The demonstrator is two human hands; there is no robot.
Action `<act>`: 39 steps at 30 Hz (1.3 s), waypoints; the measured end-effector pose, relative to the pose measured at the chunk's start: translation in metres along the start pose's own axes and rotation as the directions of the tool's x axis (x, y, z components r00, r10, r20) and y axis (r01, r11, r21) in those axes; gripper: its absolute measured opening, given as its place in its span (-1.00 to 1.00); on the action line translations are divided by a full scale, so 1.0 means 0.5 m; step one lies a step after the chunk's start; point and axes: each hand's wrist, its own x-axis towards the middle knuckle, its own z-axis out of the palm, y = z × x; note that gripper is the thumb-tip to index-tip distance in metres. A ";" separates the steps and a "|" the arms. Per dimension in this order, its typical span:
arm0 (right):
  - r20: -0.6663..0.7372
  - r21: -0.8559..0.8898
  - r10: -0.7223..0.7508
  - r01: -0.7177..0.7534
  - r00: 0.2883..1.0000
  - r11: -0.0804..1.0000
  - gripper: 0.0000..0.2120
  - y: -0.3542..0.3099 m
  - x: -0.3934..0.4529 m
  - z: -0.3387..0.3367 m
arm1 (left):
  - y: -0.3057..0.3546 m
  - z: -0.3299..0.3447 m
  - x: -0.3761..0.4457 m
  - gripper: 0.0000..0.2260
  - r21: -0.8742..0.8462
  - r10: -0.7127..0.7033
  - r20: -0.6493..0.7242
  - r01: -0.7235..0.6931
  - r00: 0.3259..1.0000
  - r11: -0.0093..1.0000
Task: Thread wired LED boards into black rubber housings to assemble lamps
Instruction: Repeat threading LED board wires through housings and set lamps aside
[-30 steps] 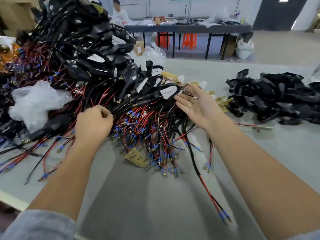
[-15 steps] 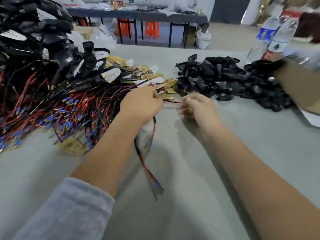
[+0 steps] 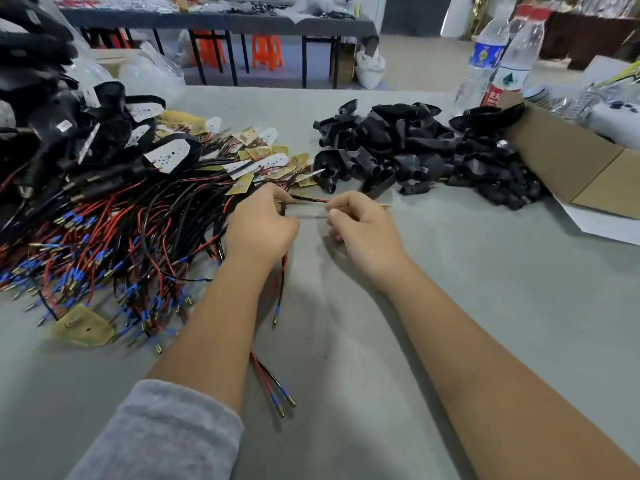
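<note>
**A:** Where is this?

**B:** A workshop. A grey table [image 3: 346, 358] fills the foreground, and another table [image 3: 214, 19] with orange stools [image 3: 265, 50] under it stands behind. On the left lies a heap of wired boards [image 3: 114, 220], on the right a pile of black housings [image 3: 426, 150], well apart from it. Two water bottles [image 3: 498, 53] and a cardboard box [image 3: 571, 161] sit at the far right.

**A:** And the hands?

**B:** Both are curled. The left hand [image 3: 259, 230] grips a red-and-black wire pair [image 3: 308, 199] at the edge of the heap; its tail hangs down below the fist. The right hand [image 3: 360, 226] pinches the same pair just beside it, between thumb and forefinger.

**A:** What might go wrong?

**B:** I'd say snagging. The pair comes out of a tangle, so a pull could drag neighbouring wires along or strain the solder joint at its board.

**A:** Which board belongs to it?

**B:** I can't tell; the wire runs behind the left hand. The fingertips are folded under as well, and a thin pale sliver beyond the right hand is too small to identify.
</note>
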 end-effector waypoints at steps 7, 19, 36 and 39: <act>0.030 -0.714 -0.184 0.150 0.982 0.684 -0.56 0.014 0.018 -0.013 | 0.000 -0.002 -0.004 -0.88 -0.009 0.150 -0.013 -0.150 0.989 0.989; -0.236 -0.774 -0.350 0.043 0.906 0.632 -0.78 0.006 0.009 -0.040 | 0.001 -0.006 -0.002 -0.75 0.276 0.171 -0.071 -0.145 0.983 0.950; -0.427 -0.498 -0.496 0.261 0.756 0.827 -0.83 -0.003 0.005 -0.075 | -0.002 0.007 -0.006 -0.85 -0.126 0.185 -0.065 -0.192 0.981 0.973; -0.110 -0.213 -0.212 0.186 0.971 0.959 -0.87 -0.013 -0.012 -0.042 | 0.003 0.011 -0.005 -0.88 -0.245 0.260 -0.070 -0.269 0.963 0.931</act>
